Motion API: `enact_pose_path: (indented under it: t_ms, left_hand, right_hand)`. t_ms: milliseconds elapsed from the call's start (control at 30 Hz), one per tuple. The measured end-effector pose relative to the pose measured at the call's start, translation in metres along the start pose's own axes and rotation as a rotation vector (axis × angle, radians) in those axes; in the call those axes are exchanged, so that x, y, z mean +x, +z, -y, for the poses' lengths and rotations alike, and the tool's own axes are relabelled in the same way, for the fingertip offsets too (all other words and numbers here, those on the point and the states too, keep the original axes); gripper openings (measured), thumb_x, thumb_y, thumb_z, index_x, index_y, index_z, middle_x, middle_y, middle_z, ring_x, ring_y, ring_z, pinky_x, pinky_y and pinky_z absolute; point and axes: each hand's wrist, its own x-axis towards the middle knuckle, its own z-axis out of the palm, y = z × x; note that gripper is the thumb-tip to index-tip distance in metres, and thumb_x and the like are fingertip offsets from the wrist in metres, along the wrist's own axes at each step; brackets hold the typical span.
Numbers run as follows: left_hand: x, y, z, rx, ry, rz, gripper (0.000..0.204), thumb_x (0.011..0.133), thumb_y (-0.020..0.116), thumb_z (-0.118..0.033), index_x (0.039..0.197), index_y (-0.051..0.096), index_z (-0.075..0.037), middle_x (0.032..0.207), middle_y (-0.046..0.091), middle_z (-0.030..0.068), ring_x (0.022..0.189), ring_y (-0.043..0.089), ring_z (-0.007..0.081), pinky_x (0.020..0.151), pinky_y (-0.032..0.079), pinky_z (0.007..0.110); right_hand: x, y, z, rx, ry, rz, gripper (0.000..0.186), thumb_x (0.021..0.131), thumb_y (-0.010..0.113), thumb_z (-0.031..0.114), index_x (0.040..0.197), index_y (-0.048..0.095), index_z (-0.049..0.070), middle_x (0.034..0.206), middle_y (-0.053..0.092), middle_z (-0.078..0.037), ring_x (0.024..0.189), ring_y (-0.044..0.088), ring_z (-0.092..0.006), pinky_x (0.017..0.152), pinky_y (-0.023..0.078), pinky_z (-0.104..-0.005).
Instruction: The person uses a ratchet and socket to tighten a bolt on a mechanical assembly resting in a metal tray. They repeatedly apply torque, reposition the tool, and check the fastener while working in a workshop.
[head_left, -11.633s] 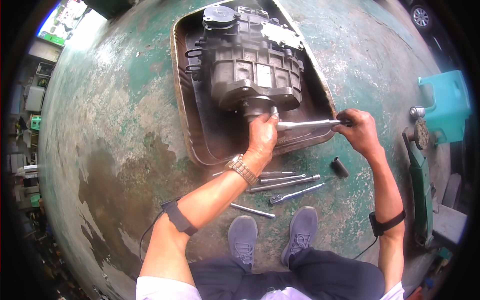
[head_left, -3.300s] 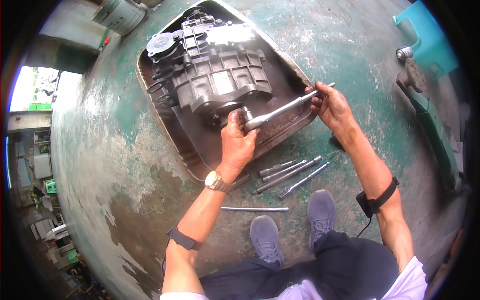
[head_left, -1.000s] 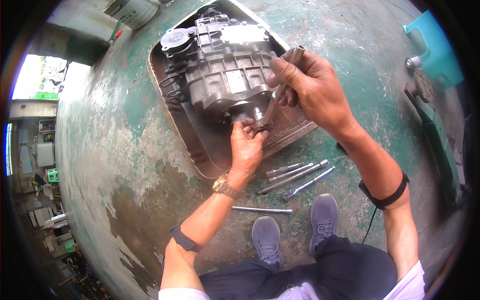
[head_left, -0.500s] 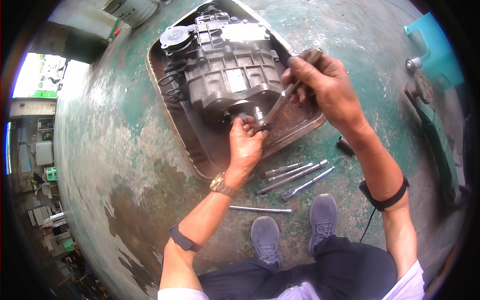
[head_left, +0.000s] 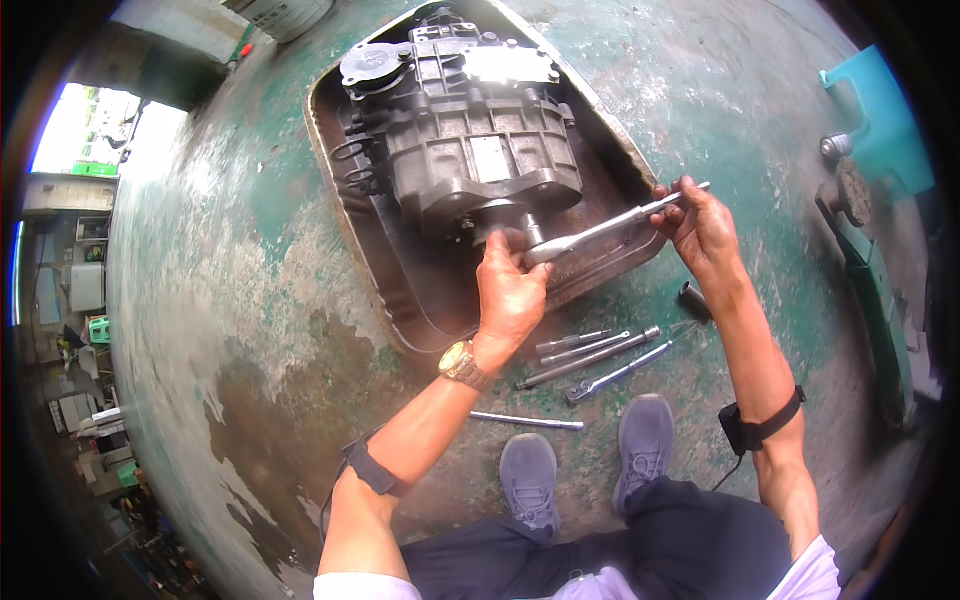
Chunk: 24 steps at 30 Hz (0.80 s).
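Observation:
A grey metal gearbox housing lies in a worn metal tray. A silver ratchet has a socket on its head, set at the low flange of the housing. My left hand is closed on the ratchet head beside that flange, its fingertips partly hidden. My right hand grips the far end of the handle over the tray's right rim.
Bars and extensions, another ratchet and a dark tube socket lie on the floor before the tray. At right are a turquoise stool and green floor jack. A bucket stands behind at left.
My right hand has swung down and right with the ratchet handle, which was steeply raised over the housing a second ago and now slants low to the right. My left hand remains at the head.

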Motion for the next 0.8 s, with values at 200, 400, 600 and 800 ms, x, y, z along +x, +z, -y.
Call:
enact_pose_path:
  t_ms: [200,400,600,800]
  left_hand:
    - [0.002,-0.005,0.010,-0.126,-0.026,0.071,0.038,0.076,0.058,0.013,0.110,0.045,0.003,0.104,0.055,0.0104,0.097,0.062,0.0172,0.078,0.052,0.028]
    - [0.005,-0.002,0.012,-0.271,-0.051,0.067,0.037,0.075,0.055,0.014,0.108,0.044,0.003,0.101,0.056,0.0111,0.093,0.062,0.0158,0.075,0.052,0.027]
    - [0.003,-0.001,0.006,-0.040,-0.020,-0.024,0.036,0.074,0.064,0.009,0.105,0.047,0.004,0.095,0.061,0.0121,0.086,0.065,0.0169,0.073,0.053,0.029]
    - [0.003,0.002,0.003,0.142,0.054,-0.061,0.038,0.074,0.068,0.007,0.106,0.048,0.005,0.095,0.063,0.0143,0.083,0.067,0.0185,0.070,0.054,0.030]
  right_hand:
    - [-0.070,0.077,0.023,-0.354,-0.412,0.403,0.018,0.099,0.054,0.017,0.097,0.057,-0.001,0.090,0.067,-0.013,0.061,0.059,-0.0095,0.059,0.055,-0.0263]
    - [-0.082,0.127,0.022,-0.820,-0.648,0.733,0.011,0.098,0.054,0.008,0.101,0.058,-0.001,0.089,0.068,-0.011,0.062,0.059,-0.0071,0.055,0.050,-0.0202]
    - [-0.043,0.066,0.022,-0.263,-0.398,0.283,0.020,0.099,0.055,0.020,0.095,0.059,0.002,0.086,0.067,-0.006,0.058,0.056,-0.0081,0.056,0.051,-0.0237]
    - [0.002,-0.011,-0.013,0.027,0.110,-0.098,0.016,0.099,0.054,0.019,0.099,0.055,0.003,0.091,0.066,-0.012,0.060,0.060,-0.0119,0.057,0.059,-0.0320]
